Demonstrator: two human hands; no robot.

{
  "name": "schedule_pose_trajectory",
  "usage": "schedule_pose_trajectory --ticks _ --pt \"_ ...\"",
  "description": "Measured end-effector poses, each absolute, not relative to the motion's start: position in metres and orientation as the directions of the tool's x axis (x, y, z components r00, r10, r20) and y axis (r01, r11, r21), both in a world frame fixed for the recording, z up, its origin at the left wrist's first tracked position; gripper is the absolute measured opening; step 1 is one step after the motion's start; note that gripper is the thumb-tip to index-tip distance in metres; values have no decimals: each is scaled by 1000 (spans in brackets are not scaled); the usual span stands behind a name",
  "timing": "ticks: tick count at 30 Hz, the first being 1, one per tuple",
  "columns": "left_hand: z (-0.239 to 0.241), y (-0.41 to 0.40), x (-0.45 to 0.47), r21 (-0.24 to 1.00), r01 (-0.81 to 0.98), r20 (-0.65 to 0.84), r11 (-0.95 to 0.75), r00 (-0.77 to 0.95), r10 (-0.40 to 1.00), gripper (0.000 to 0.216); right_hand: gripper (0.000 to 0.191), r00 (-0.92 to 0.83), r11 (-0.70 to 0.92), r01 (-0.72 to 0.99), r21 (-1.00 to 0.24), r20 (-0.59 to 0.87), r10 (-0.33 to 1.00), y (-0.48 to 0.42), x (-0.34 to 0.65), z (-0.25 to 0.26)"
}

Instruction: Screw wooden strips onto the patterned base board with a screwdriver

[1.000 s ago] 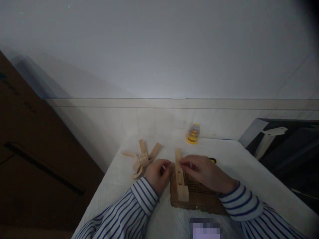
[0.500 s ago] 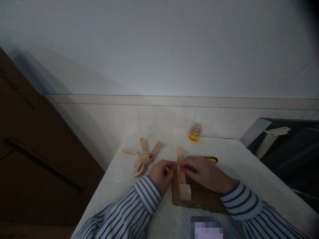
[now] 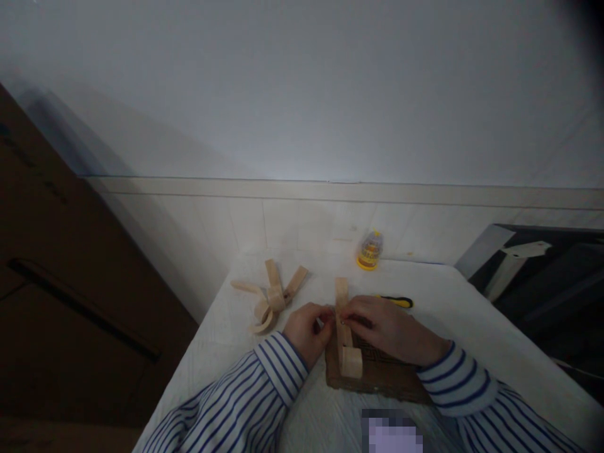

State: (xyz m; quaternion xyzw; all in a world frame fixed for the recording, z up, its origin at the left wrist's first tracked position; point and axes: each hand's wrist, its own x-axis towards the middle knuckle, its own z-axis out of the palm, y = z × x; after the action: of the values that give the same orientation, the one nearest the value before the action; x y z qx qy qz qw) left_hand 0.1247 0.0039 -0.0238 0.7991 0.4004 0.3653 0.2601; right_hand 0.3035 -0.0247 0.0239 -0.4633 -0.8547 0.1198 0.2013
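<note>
Indoors, a wall (image 3: 302,94) backs the white-covered table (image 3: 455,321) bearing a brown board (image 3: 384,371).

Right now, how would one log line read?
left hand: at pale wooden curled strip; right hand: touching strip; brown patterned board: beneath strip; slim yellow-black handle: beyond right hand

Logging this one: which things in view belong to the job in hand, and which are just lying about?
In the job:
wooden strip with a curled end, between left hand and right hand
carved brown board, under the strip

Apparently just lying about:
cluster of wooden pieces, perhaps related
black-and-yellow handle
yellow-based bottle near the wall
</note>
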Motion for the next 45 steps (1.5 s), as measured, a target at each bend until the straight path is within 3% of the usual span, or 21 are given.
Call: schedule_pose_trajectory --ticks 45 --pt "-23 1 131 727 467 253 -504 500 828 26 15 -534 564 723 -400 194 823 -25 304 24"
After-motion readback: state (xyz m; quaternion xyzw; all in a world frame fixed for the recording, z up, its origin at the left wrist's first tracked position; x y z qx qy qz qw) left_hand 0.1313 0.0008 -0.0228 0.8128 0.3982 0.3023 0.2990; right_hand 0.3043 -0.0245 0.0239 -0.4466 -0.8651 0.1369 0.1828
